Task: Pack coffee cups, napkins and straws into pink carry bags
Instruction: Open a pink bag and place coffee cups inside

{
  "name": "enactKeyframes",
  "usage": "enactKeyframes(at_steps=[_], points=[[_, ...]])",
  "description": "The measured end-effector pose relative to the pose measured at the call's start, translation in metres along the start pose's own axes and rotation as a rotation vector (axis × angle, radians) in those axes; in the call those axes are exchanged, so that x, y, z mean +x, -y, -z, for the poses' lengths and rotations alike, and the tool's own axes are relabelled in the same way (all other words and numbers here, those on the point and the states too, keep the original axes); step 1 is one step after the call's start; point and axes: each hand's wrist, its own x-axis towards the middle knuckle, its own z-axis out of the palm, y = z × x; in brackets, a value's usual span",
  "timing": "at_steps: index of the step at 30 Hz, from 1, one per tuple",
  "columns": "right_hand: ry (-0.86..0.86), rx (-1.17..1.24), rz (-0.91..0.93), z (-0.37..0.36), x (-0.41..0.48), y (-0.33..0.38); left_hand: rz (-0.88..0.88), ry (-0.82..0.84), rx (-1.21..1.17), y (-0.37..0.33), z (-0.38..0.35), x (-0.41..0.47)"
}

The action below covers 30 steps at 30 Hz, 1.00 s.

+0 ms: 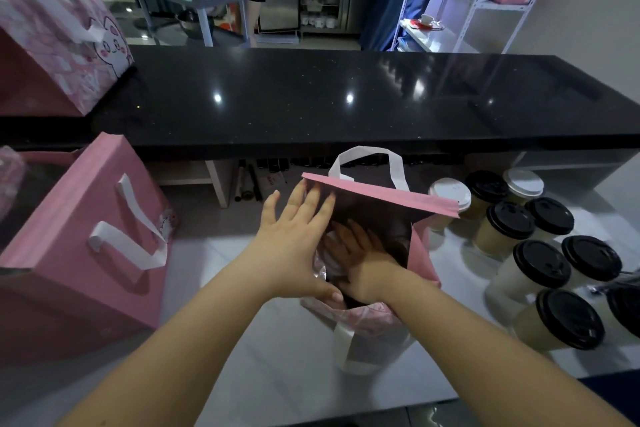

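A pink carry bag (424,253) with white handles stands open on the white counter in front of me. My left hand (294,239) lies flat with fingers spread against the bag's left side, thumb on its near rim. My right hand (363,258) reaches down inside the bag with the fingers spread; nothing shows in it. Right of the bag stand several coffee cups (540,274) with black lids and two with white lids (450,192). No napkins or straws are visible.
Another pink bag (86,239) with white handles stands at the left, and a third, printed with a cartoon face (52,45), sits on the black raised countertop (346,97). A person stands by a cart behind the counter. White shelves are at the back right.
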Motion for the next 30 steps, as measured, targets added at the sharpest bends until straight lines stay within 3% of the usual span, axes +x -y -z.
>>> enactKeyframes(at_steps=[7, 13, 20, 24, 30], points=[[-0.004, 0.162, 0.011, 0.064, -0.021, -0.026, 0.006, -0.012, -0.050, 0.007, 0.019, 0.006], [-0.302, 0.409, -0.017, 0.131, -0.075, -0.062, -0.054, -0.244, 0.064, -0.007, 0.060, 0.032], [-0.592, 0.336, -0.158, 0.158, -0.113, -0.134, -0.156, -0.340, 0.092, -0.065, 0.090, 0.106], [-0.553, 0.344, -0.256, 0.137, -0.119, -0.187, -0.176, -0.308, 0.105, -0.102, 0.082, 0.157], [-0.285, 0.356, -0.277, 0.079, -0.086, -0.241, -0.155, -0.161, 0.178, -0.139, 0.061, 0.222]])
